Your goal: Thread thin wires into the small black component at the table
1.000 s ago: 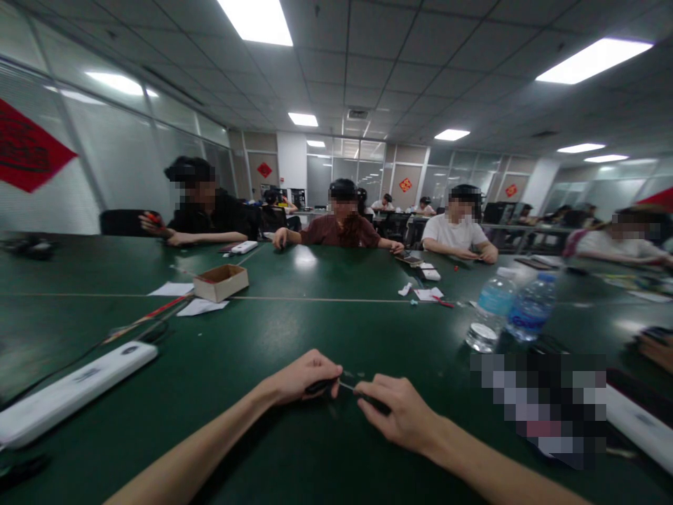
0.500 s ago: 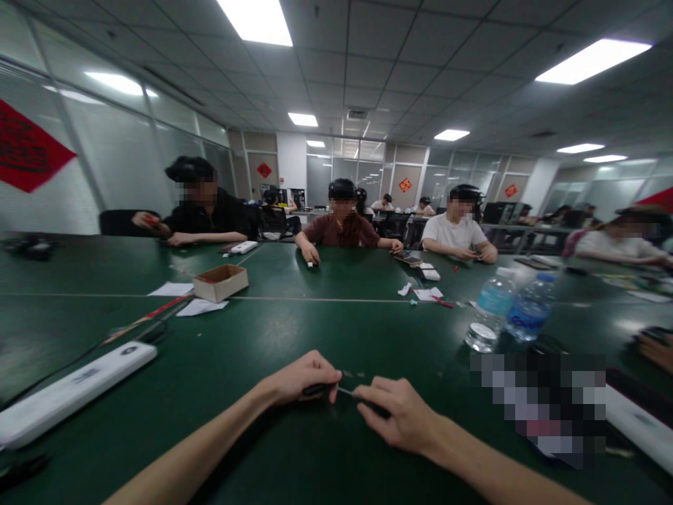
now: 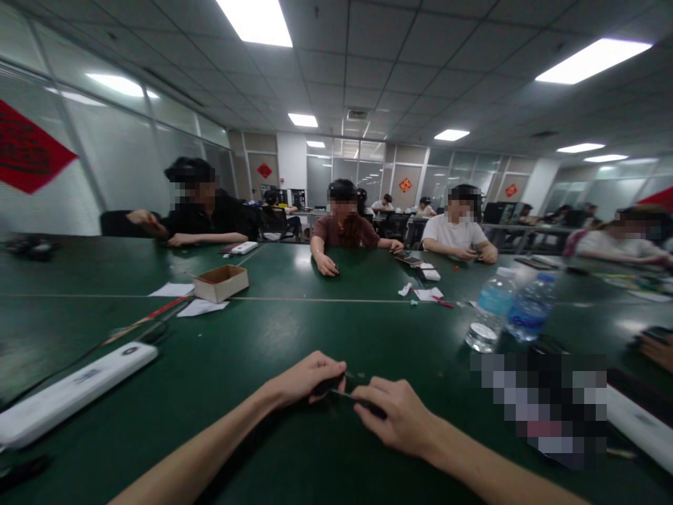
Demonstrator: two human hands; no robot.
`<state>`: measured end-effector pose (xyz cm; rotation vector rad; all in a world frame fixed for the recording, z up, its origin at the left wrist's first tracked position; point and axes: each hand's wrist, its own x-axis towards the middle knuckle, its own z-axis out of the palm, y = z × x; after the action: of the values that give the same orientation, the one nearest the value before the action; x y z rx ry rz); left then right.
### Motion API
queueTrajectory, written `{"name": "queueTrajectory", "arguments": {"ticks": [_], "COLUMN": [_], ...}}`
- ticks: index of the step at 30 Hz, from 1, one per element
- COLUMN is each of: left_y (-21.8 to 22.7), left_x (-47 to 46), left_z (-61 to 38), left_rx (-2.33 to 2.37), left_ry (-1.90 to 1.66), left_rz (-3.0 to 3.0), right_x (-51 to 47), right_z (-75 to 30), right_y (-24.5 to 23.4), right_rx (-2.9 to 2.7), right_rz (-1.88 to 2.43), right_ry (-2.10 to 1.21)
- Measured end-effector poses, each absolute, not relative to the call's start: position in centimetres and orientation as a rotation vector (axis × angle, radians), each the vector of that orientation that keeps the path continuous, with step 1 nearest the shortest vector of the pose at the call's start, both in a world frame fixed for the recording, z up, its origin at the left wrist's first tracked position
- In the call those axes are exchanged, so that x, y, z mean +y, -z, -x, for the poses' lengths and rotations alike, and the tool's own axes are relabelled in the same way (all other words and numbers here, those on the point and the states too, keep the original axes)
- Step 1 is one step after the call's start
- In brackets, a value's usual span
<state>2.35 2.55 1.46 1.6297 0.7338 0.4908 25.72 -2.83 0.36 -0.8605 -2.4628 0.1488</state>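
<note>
My left hand (image 3: 303, 379) and my right hand (image 3: 397, 412) meet low in the middle of the view, over the dark green table (image 3: 294, 330). Both are closed in a pinch on one small dark thin object (image 3: 341, 394) that spans the gap between them. The left fingers hold its left end and the right fingers hold its right end. The object is too small and dark to name. Both forearms reach in from the bottom edge.
A long white power strip (image 3: 73, 391) lies at the left, with a small cardboard box (image 3: 221, 282) and white papers behind it. Two water bottles (image 3: 512, 308) stand at the right. Several seated people work along the table's far side.
My hands have drawn slightly closer together on the small dark object. Across the table, the person in the brown shirt has pulled a hand back toward the body.
</note>
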Motion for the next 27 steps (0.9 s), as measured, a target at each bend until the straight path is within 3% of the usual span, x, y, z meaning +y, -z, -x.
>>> {"name": "queueTrajectory", "arguments": {"ticks": [8, 27], "left_y": [-1.0, -0.1], "left_x": [2.6, 3.0], "left_z": [-2.8, -2.7], "left_rx": [0.727, 0.732], "left_ry": [-0.668, -0.688], "left_rz": [-1.532, -1.547], "right_x": [-2.5, -2.2], "right_z": [-25.6, -25.6], "right_y": [-0.1, 0.2], "right_rx": [-2.305, -2.253], "right_rz": [0.998, 1.076], "right_ry": [-0.183, -0.128]}}
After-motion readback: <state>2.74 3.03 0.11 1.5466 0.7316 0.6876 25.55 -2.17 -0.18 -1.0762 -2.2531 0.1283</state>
